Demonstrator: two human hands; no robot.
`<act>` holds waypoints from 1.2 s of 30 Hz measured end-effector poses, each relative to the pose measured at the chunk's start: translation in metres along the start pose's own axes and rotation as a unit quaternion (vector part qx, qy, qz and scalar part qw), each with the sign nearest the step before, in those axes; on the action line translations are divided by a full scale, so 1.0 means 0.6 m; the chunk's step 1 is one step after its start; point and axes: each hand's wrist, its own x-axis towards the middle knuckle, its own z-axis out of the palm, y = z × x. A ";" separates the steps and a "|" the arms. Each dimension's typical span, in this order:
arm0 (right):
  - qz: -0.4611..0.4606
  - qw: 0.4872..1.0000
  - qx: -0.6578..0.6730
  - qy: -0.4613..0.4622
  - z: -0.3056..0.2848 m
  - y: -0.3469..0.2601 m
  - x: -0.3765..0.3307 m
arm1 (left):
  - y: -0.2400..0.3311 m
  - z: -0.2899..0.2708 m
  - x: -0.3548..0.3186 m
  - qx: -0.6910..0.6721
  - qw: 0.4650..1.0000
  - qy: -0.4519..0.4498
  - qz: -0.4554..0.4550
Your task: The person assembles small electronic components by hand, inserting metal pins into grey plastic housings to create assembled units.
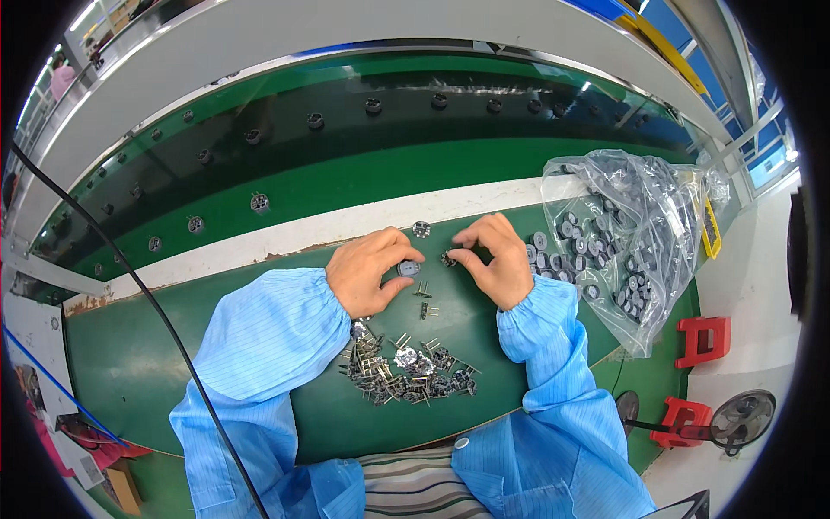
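Note:
My left hand [370, 270] pinches a small grey round disc part [408, 268] between thumb and fingers. My right hand [496, 259] holds a small dark metal pin piece [449, 258] at its fingertips, just right of the disc. Both hands hover over the green work surface [216, 346]. Another round disc [421, 229] lies just beyond the hands. Two loose pin pieces [424, 301] lie below the hands. A heap of metal pin pieces [406, 368] sits close to my body between my blue sleeves.
A clear plastic bag [635, 233] full of grey discs lies open at the right. A white strip [285, 235] borders a green conveyor belt [363, 177] carrying assembled round parts in rows. Red stools [702, 339] and a fan [739, 419] stand on the floor at right.

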 end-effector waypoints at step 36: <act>-0.016 0.993 0.077 -0.090 0.074 -0.046 0.031 | -0.013 -0.017 0.006 -0.041 0.984 -0.064 -0.159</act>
